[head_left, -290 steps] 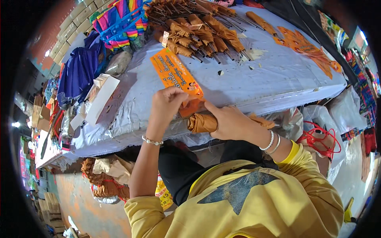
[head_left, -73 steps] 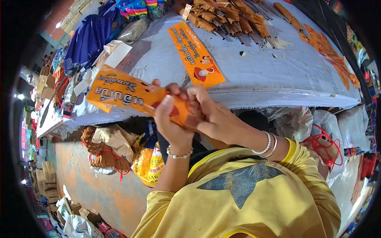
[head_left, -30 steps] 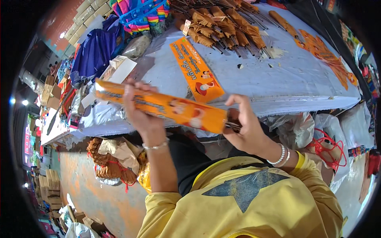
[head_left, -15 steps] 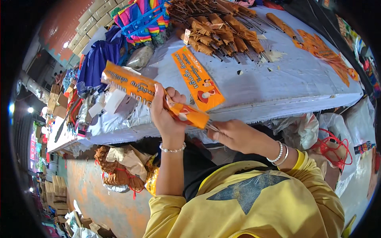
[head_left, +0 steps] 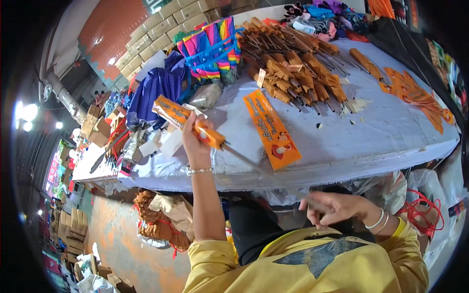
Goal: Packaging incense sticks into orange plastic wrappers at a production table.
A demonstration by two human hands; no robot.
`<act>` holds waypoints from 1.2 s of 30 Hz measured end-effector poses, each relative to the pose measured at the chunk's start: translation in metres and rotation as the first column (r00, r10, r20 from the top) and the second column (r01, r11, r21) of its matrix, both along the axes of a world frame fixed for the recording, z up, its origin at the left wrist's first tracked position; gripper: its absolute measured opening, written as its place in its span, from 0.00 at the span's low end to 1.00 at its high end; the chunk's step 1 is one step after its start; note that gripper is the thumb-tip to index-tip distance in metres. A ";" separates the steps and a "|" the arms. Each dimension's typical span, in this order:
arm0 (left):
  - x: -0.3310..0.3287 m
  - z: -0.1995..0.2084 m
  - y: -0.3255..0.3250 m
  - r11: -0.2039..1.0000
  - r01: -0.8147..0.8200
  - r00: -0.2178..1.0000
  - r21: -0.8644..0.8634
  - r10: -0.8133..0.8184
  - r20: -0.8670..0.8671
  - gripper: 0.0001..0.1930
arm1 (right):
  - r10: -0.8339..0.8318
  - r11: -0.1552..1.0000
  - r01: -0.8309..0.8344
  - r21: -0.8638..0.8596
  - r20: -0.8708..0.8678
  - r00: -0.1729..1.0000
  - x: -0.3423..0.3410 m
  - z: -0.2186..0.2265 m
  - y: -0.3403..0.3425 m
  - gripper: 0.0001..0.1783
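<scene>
My left hand (head_left: 196, 136) is wrapped round an orange folded umbrella (head_left: 168, 111) with a printed panel, held tilted above the near part of the table. A thin metal shaft (head_left: 249, 161) runs out of its lower end toward my right hand (head_left: 337, 209). The right hand is curled at the shaft's far end, in front of my body; the fingertips there are blurred. A flat orange printed piece (head_left: 271, 129) lies on the table to the right of the held umbrella. Beyond it is a pile of brown-orange folded umbrellas (head_left: 303, 78) with metal shafts sticking out.
The table (head_left: 322, 156) has a pale cloth cover. Rainbow-striped fabric (head_left: 212, 49) and purple fabric (head_left: 159, 88) lie at the back left. Loose orange fabric (head_left: 415, 97) is at the right. Below, a tied brown bundle (head_left: 156, 224) and clear plastic bags (head_left: 383, 195) flank me.
My right hand has moved away from my left, down and to the right, and a long stretch of shaft now shows between them. The view has shifted, showing more of the table's back.
</scene>
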State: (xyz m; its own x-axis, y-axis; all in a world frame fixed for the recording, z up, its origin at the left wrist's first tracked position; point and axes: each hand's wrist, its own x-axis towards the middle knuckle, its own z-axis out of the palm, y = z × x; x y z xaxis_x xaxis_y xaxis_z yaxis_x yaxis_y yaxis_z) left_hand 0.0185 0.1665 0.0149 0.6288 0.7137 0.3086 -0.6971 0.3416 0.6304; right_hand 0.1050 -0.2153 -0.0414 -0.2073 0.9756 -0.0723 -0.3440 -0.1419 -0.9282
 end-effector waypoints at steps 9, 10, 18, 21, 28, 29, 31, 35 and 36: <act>-0.002 0.018 -0.013 0.999 0.046 0.998 -0.021 -0.045 0.050 0.05 | -0.077 0.996 0.084 -0.029 0.186 0.980 -0.008 -0.008 0.009 0.28; 0.000 0.018 -0.013 0.998 0.065 0.997 -0.024 -0.064 0.051 0.05 | -0.010 1.000 0.014 -0.024 0.176 0.984 -0.006 -0.012 0.013 0.29; 0.013 0.019 -0.026 0.998 -0.008 0.999 0.057 0.006 0.047 0.08 | -0.198 0.962 0.184 -0.201 -0.052 0.979 -0.013 0.002 0.019 0.21; 0.023 0.024 -0.047 0.999 -0.037 0.998 0.024 0.036 0.045 0.10 | -0.214 0.965 0.205 -0.164 -0.037 0.976 -0.031 0.000 0.032 0.16; 0.047 -0.009 -0.148 0.970 0.239 0.965 0.046 -0.232 -0.123 0.14 | -0.551 0.833 0.550 0.057 -0.008 0.835 -0.024 0.015 0.056 0.08; 0.047 -0.010 -0.145 0.969 0.243 0.964 0.044 -0.236 -0.123 0.14 | -0.554 0.831 0.554 0.055 -0.007 0.832 -0.021 0.016 0.055 0.08; 0.042 -0.010 -0.128 0.936 0.330 0.916 0.120 -0.286 -0.282 0.14 | -0.589 0.806 0.587 0.077 0.014 0.808 -0.012 0.017 0.046 0.08; 0.027 -0.031 -0.109 0.896 0.159 0.877 0.415 0.064 -0.475 0.12 | -0.688 0.726 0.673 0.140 0.149 0.711 0.011 0.033 0.021 0.10; 0.013 -0.035 -0.103 0.871 0.081 0.869 0.485 0.177 -0.463 0.11 | -0.717 0.697 0.696 0.174 0.203 0.667 0.017 0.038 0.018 0.10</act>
